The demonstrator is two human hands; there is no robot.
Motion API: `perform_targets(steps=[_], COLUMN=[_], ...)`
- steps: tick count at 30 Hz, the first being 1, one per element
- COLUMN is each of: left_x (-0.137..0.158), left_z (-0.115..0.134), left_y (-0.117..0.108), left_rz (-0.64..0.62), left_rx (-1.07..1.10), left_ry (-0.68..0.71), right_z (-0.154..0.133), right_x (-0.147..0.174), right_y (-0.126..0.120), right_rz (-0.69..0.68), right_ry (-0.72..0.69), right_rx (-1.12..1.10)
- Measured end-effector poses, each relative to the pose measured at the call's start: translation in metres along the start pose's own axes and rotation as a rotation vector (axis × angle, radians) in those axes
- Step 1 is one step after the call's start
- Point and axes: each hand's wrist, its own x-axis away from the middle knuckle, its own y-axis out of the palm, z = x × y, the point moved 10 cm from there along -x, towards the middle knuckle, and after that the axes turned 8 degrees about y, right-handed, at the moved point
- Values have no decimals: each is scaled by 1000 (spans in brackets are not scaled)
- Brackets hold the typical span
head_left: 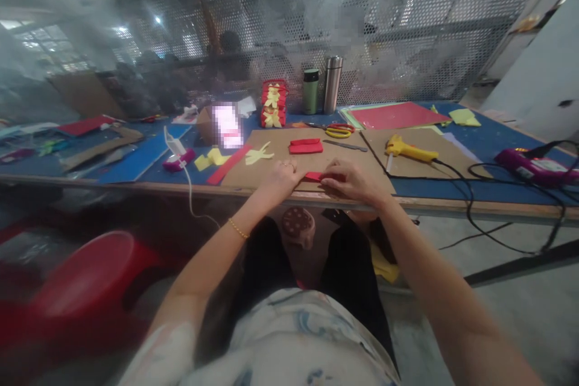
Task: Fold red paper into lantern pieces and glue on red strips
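A small folded piece of red paper [313, 177] lies at the front edge of the brown cardboard sheet [253, 176]. My left hand [284, 176] presses its fingertips on the paper's left end. At its right end, my right hand [347, 180] pinches the paper between thumb and fingers. Just beyond them sits another folded red paper piece [306, 146]. Yellow paper strips [259, 154], crossed over each other, are to the left of it. A grey craft knife or blade [345, 145] rests to its right. My fingers partly cover the paper I hold.
A yellow glue gun [414, 149] with a black cord lies at right. Behind are yellow-handled scissors [339, 131], a green cup [310, 91], a steel flask [333, 84] and a red box-like piece with yellow bows [274, 102]. A lit phone [227, 125] leans at left.
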Motion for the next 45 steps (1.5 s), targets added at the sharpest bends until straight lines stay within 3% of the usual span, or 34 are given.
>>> perform_targets(steps=[4,10,14,18,26,29,33,37,45], left_x=[5,7,3,1,5,8,15,15,7], left_z=[5,-5,1,-4,-14,-18,-24,-25,-31], left_y=[-4,2,2,8,12,15,14,10,12], left_rz=[52,105,120,132,34,-15,13,26,-73], left_rx=[-32,86,21,67,240,337,425,438,519], left_ry=[-4,-64,-43,-137,-248,-290,-357,-368,-410], right_z=[-3,-1,-6,-1,8,11,22,25,31], right_x=[2,0,1,0,-1,1,5,10,5], right_y=[5,3,1,2,-1,-1,-4,-12,-12], right_rz=[-29,2,41,54,87,66,23,-8,-97], right_ry=[-26,-14,-71,-81,-57,-9,125,230,394], right_rx=[89,103,145,155,114,19,-46,-21,83])
